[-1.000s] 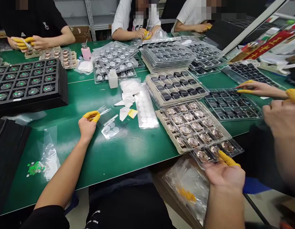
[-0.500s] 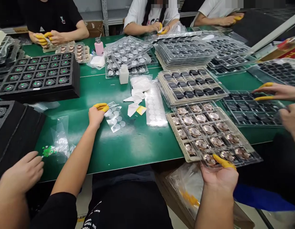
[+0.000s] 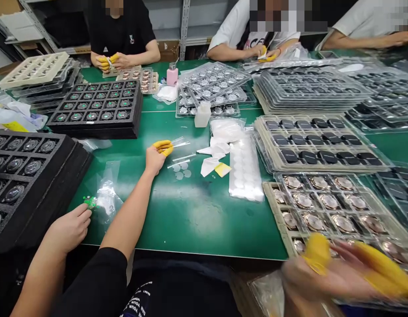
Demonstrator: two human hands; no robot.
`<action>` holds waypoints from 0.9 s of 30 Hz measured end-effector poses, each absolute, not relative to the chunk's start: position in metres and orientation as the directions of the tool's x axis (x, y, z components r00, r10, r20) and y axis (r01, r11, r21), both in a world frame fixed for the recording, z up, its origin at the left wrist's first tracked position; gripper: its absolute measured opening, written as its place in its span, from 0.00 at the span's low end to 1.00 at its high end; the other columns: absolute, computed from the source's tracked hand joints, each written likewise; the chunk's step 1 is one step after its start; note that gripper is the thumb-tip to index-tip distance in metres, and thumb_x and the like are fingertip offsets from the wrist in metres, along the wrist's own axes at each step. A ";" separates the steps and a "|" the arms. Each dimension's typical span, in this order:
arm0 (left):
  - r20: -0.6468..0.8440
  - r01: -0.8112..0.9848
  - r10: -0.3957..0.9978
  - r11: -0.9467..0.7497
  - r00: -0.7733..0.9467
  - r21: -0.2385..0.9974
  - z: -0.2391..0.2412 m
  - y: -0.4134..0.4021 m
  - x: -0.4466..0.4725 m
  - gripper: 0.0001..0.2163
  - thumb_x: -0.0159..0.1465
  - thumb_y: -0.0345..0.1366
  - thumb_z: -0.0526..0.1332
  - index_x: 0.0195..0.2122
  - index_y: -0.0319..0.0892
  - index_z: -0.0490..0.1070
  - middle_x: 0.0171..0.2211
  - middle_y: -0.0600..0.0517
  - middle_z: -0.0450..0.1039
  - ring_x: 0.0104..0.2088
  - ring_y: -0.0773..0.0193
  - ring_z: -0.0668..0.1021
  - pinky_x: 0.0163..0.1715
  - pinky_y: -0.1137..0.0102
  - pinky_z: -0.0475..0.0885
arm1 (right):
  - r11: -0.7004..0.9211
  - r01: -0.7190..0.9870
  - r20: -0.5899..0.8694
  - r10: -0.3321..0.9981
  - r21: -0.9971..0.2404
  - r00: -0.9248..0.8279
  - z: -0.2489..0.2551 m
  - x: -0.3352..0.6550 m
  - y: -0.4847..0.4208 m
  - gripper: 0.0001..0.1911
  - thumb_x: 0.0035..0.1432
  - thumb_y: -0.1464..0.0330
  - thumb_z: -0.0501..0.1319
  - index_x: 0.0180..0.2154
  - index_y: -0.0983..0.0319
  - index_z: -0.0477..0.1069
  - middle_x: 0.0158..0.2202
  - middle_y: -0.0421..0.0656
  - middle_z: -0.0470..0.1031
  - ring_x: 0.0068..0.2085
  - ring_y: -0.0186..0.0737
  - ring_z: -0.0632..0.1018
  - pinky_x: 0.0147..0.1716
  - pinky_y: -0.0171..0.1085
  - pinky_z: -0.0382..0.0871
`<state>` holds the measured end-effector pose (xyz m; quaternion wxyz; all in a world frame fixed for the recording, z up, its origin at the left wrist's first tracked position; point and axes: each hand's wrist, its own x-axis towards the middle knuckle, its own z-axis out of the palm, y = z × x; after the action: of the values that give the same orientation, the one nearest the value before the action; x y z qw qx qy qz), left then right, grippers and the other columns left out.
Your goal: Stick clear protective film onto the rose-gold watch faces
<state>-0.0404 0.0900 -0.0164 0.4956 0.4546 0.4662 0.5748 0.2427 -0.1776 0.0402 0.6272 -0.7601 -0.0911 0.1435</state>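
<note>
My left hand, with yellow finger cots, pinches a piece of clear plastic film above the green table. Just below it, several pale round discs lie beside a thin clear strip. My right hand, smeared by motion, has its yellow-cotted thumb and fingers apart, palm partly upward. It hovers over the near edge of a clear-covered tray of rose-gold watch movements or case parts, and nothing shows in its grasp.
A co-worker's hand touches small green pieces at left. Black foam trays stand at left, stacked trays of black parts at right. White papers, a sleeve of white discs and a white bottle lie mid-table.
My right hand has let go of the tray's near edge and lifted over it. My left hand has raised and tilted the film. The view has swung left; the co-worker's left-side hand reached the green pieces.
</note>
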 end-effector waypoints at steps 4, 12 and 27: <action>0.079 -0.160 0.996 -0.083 -0.035 0.984 -0.014 0.087 -0.038 0.19 0.47 0.37 0.80 0.40 0.39 0.82 0.41 0.44 0.85 0.45 0.53 0.87 0.57 0.53 0.80 | -0.037 0.378 0.091 0.945 -0.925 0.315 0.044 0.195 -0.070 0.21 0.56 0.52 0.67 0.49 0.54 0.76 0.48 0.48 0.78 0.50 0.53 0.80 0.61 0.67 0.72; 0.147 -0.131 0.979 -0.166 -0.143 0.977 -0.008 0.102 -0.053 0.15 0.51 0.38 0.78 0.39 0.41 0.82 0.42 0.46 0.86 0.46 0.53 0.87 0.59 0.53 0.79 | -0.153 0.045 -0.154 0.987 -0.987 -0.036 0.017 0.112 0.110 0.25 0.54 0.60 0.72 0.51 0.59 0.72 0.36 0.43 0.82 0.36 0.44 0.83 0.39 0.46 0.81; -0.018 -0.045 0.966 0.006 -0.259 0.999 -0.023 0.117 -0.063 0.09 0.59 0.38 0.73 0.39 0.44 0.85 0.41 0.48 0.86 0.43 0.56 0.86 0.52 0.60 0.80 | -0.148 -0.260 -0.126 0.987 -0.954 -0.101 0.025 0.042 0.304 0.08 0.64 0.70 0.60 0.46 0.58 0.70 0.48 0.43 0.79 0.37 0.33 0.79 0.37 0.35 0.78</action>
<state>-0.0625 0.1165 -0.0234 0.4441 0.4162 0.5529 0.5690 0.0424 0.3043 0.0254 0.5055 -0.4404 -0.4127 0.6166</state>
